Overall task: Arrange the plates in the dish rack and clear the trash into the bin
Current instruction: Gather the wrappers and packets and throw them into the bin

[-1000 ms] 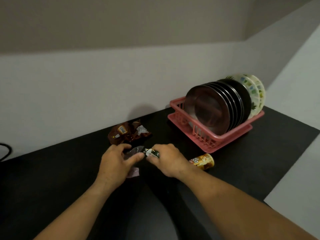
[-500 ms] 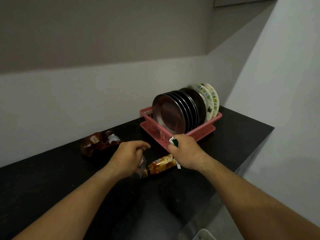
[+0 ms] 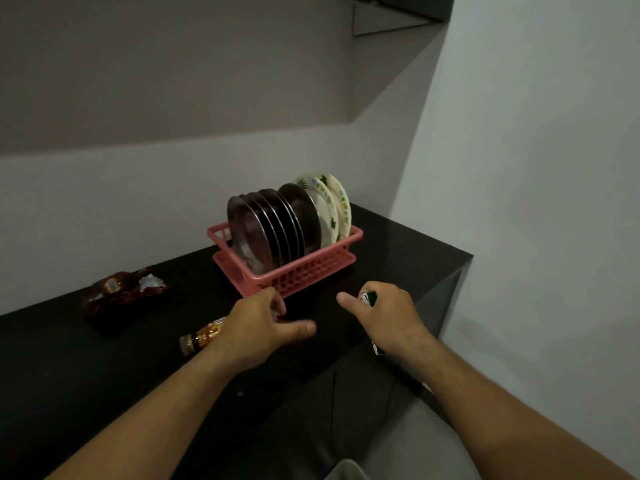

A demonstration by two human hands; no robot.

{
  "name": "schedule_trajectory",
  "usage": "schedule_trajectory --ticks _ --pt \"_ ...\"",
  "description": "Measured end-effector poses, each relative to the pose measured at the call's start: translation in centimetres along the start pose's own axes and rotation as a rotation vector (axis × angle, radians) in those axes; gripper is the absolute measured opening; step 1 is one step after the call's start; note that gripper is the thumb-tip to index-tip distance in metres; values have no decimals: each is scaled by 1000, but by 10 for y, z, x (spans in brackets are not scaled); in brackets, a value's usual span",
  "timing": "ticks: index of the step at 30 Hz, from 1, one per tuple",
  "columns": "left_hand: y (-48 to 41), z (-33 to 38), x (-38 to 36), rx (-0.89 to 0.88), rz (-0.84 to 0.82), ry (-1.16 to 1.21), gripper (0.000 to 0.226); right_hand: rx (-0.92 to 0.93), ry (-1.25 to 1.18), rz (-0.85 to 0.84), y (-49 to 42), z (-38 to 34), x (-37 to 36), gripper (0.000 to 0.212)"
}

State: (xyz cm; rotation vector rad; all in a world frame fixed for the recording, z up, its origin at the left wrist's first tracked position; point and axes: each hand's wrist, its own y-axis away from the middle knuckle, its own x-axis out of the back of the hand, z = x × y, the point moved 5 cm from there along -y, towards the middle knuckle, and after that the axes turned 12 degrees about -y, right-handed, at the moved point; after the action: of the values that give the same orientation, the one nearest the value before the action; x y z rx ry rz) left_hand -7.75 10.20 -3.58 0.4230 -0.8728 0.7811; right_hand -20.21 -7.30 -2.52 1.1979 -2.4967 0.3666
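A pink dish rack (image 3: 313, 268) stands on the black counter (image 3: 104, 368) with several steel plates (image 3: 258, 230) and two patterned plates (image 3: 334, 206) upright in it. My right hand (image 3: 388, 320) grips a green and white wrapper (image 3: 369, 297) just in front of the rack, near the counter's right edge. My left hand (image 3: 263, 327) hovers beside it with fingers curled under and thumb out; whether anything is in its palm is hidden. A gold wrapper (image 3: 202, 336) lies on the counter at my left wrist. No bin is in view.
A crumpled brown wrapper (image 3: 124, 294) lies at the back left of the counter by the wall. The counter ends in a corner at the right (image 3: 464, 261), close to a white wall. Dark cabinet fronts drop below the front edge.
The view has swung further right. Both hands moved right along the counter, the right one carrying the green wrapper. The gold wrapper, between the hands before, now lies at my left wrist.
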Motion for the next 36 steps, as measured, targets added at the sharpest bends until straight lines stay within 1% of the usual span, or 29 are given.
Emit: schedule_trajectory --ticks 1,2,3,5,6,7,8,10,13,15,17,18,19,21,22,23,25,26,28,30,32,34,36 --pt "1 4 -12 19 -70 20 41 -24 -30 11 1 6 10 35" --pt "3 7 -23 23 -109 34 39 -58 -66 -20 3 12 18 34" --pt "4 11 -31 22 -104 30 37 -103 -104 -91 6 18 23 38" --pt "6 18 -38 33 -44 63 29 -182 -161 -266 11 31 26 57" --pt "8 22 -40 49 -26 112 24 -201 -168 -307 14 37 29 64" --pt "9 25 -43 61 -26 156 19 -207 -172 -318 16 41 32 66" --pt "10 29 -46 62 -39 183 16 -200 -177 -317 18 44 35 64" --pt "11 36 -51 42 -71 164 14 -167 -165 -319 22 48 42 55" --pt "11 42 -62 32 -124 141 16 -124 -70 -425 32 53 45 42" --pt "10 43 -68 33 -136 121 17 -130 -25 -470 39 57 45 34" --pt "8 44 -75 14 -124 63 12 -148 5 -457 42 61 44 26" --pt "7 44 -78 9 -132 46 9 -132 29 -415 41 63 44 24" --pt "8 42 -82 7 -157 38 13 -99 56 -358 39 64 44 23" --pt "8 35 -92 -3 -227 0 33 -53 87 -255 35 68 42 21" --pt "8 32 -97 -22 -244 -44 38 -66 79 -233 34 71 40 23" --pt "8 28 -101 -44 -243 -87 36 -103 66 -235 35 77 36 32" --pt "6 18 -111 -96 -216 -127 25 -196 38 -278 38 92 25 56" --pt "4 12 -118 -119 -212 -132 20 -232 38 -305 39 102 18 63" --pt "2 -1 -136 -129 -257 -143 16 -276 59 -331 42 123 4 65" --pt "1 -16 -159 -115 -316 -159 18 -290 86 -312 46 143 -7 58" --pt "1 -32 -184 -98 -367 -182 21 -295 93 -273 51 164 -16 38" --pt "4 -46 -209 -89 -392 -212 23 -342 83 -264 59 191 -25 20" --pt "7 -62 -232 -75 -392 -251 22 -421 50 -254 66 220 -33 15"
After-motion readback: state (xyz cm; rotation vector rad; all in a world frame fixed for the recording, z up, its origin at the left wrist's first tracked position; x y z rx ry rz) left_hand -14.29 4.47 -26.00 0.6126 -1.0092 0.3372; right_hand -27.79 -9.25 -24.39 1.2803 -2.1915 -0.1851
